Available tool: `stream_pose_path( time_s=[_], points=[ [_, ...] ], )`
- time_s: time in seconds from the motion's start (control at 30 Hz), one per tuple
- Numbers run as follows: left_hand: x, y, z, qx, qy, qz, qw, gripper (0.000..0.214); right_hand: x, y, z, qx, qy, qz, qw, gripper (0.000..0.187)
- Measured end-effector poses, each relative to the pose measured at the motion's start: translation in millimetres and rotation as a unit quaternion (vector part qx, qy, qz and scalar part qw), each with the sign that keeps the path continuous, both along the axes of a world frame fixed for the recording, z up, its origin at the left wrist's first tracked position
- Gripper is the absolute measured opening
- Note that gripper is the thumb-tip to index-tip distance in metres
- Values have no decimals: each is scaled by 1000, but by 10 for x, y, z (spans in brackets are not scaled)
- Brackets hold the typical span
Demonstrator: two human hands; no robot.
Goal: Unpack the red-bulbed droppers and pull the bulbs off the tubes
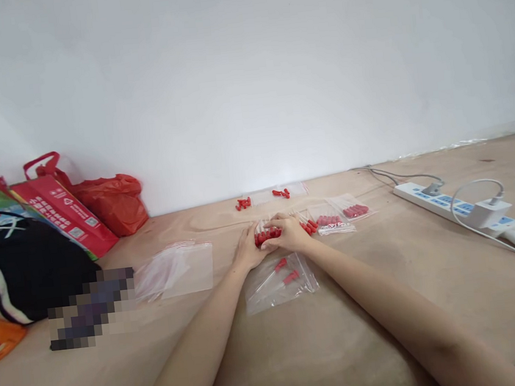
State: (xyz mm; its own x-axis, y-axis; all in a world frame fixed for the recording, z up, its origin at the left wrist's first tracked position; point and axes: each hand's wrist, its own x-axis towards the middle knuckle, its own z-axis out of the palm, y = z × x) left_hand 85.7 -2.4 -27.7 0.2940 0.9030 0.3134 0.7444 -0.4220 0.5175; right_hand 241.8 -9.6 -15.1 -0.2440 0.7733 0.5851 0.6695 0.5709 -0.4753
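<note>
A row of thin white sticks with red ends (262, 237) lies on the wooden table between my hands. My left hand (247, 249) rests at the row's left side, fingers extended along it. Curved over the row from the right, my right hand (290, 232) has its thumb and fingers around some of the sticks; the exact contact is partly hidden. More red-ended sticks (309, 227) show just beyond the right hand. Below the hands lies a clear zip bag (269, 302) with two red-ended pieces in it.
Filled clear bags (356, 211) lie right of the row. Loose red pieces (243, 204) are near the wall. Flat clear bags (189, 271) lie left. A power strip (428, 199) with cables stands right; red bags (113, 202) and a black bag (48, 264) crowd the left.
</note>
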Motion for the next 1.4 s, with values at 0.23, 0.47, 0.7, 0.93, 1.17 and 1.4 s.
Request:
stream_pose_path(
  time_s=[0.23, 0.47, 0.7, 0.93, 1.17, 1.4],
  points=[
    [-18, 0, -7, -5, 9, -8, 1000, 70, 531, -474, -55, 22, -6, -75, 997, 16],
    [-14, -194, 190, 116, -41, 24, 992, 53, 766, -742, -225, -137, 61, 12, 989, 12],
    [-135, -978, 254, 1, 32, -170, 985, 36, 592, -755, -169, -112, -19, 77, 991, 21],
    [-152, -1009, 136, -70, 36, -189, 979, 50, 544, -794, -131, -111, 17, 151, 982, 31],
    [-171, -982, 158, -99, 18, -176, 979, 44, 484, -795, -74, -99, -49, 211, 971, 42],
    [-174, -999, 192, -106, 42, -175, 978, 52, 470, -732, -118, -119, -65, 189, 973, 42]
  ],
)
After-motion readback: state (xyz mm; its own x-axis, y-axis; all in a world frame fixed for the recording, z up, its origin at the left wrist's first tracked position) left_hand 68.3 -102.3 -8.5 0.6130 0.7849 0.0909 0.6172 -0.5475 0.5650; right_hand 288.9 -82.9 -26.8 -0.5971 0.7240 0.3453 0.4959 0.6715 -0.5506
